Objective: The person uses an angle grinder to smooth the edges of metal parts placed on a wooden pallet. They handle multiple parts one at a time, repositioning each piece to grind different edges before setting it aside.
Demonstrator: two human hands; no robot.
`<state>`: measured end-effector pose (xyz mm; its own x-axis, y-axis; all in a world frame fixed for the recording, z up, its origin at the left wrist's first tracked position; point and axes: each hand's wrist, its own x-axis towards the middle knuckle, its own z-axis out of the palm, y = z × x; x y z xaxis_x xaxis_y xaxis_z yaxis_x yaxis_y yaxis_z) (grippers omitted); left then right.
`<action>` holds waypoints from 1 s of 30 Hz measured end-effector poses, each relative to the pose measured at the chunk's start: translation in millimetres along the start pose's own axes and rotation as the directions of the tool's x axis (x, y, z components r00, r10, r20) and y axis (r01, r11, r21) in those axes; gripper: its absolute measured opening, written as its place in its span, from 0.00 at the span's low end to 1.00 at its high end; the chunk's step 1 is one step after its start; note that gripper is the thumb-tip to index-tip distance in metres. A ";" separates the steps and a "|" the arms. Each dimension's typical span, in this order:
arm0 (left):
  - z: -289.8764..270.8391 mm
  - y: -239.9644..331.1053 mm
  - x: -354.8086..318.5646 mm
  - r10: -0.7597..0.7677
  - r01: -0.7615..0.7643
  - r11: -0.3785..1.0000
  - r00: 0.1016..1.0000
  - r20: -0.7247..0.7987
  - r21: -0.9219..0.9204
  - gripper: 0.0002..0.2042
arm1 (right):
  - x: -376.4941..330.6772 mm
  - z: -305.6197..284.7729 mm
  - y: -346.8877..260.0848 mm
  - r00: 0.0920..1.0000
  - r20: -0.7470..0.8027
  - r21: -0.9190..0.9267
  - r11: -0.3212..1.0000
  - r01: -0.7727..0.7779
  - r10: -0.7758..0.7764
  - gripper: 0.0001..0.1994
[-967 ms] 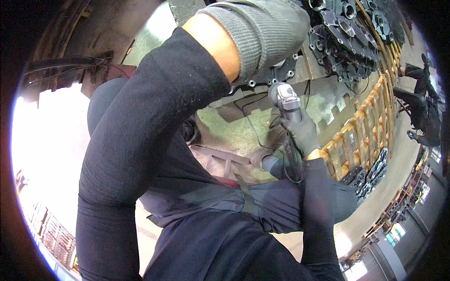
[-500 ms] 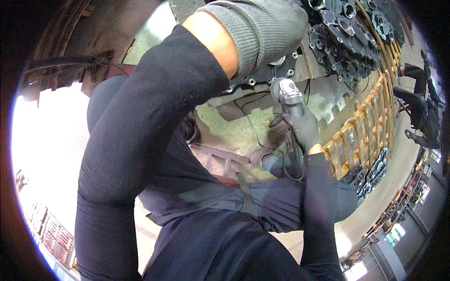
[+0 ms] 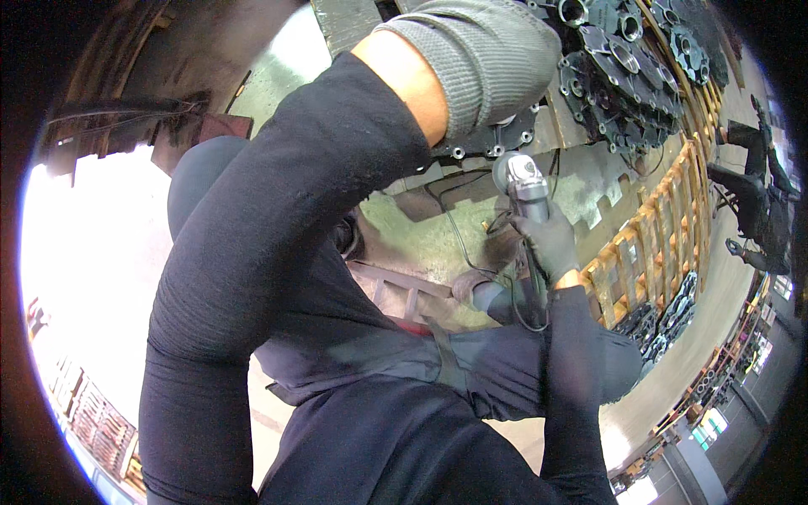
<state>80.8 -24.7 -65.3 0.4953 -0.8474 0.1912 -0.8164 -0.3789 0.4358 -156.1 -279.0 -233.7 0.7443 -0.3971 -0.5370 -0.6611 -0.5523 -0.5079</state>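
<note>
The angle grinder (image 3: pixel 530 187) is gripped by the right hand (image 3: pixel 550 242), its long axis pointed forward, its disc end just short of the dark casting (image 3: pixel 510 140). The casting is partly hidden by the gloved left hand (image 3: pixel 497 63), whose grip cannot be told.

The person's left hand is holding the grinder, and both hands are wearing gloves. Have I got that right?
Not quite: the head view shows the grinder in the person's right hand, not the left hand. Both hands are indeed wearing gloves.
</note>
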 end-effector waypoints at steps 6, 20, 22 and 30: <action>-4.3 -4.8 -2.2 0.039 -0.041 0.999 0.998 0.053 0.030 0.09 | -13.5 13.0 -25.3 0.995 0.075 0.025 0.998 0.066 -0.068 0.29; -1.6 -6.9 -5.5 0.025 -0.025 1.000 1.000 -0.002 -0.019 0.08 | -0.1 40.2 -31.4 0.980 0.181 -0.022 0.996 0.085 -0.080 0.32; -2.0 -7.0 -7.6 0.027 -0.027 0.999 1.000 0.012 -0.026 0.08 | -1.3 42.8 -38.0 0.980 0.192 -0.014 0.998 0.057 -0.054 0.32; -17.4 -2.9 -7.7 0.080 -0.076 0.996 0.993 0.085 -0.048 0.08 | -5.8 41.9 -40.5 0.983 0.160 -0.060 0.993 0.100 -0.089 0.29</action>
<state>84.5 -10.6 -52.8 0.4016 -0.9035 0.1499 -0.8364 -0.2951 0.4620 -137.6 -223.7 -238.2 0.7756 -0.2237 -0.5903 -0.5764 -0.6323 -0.5177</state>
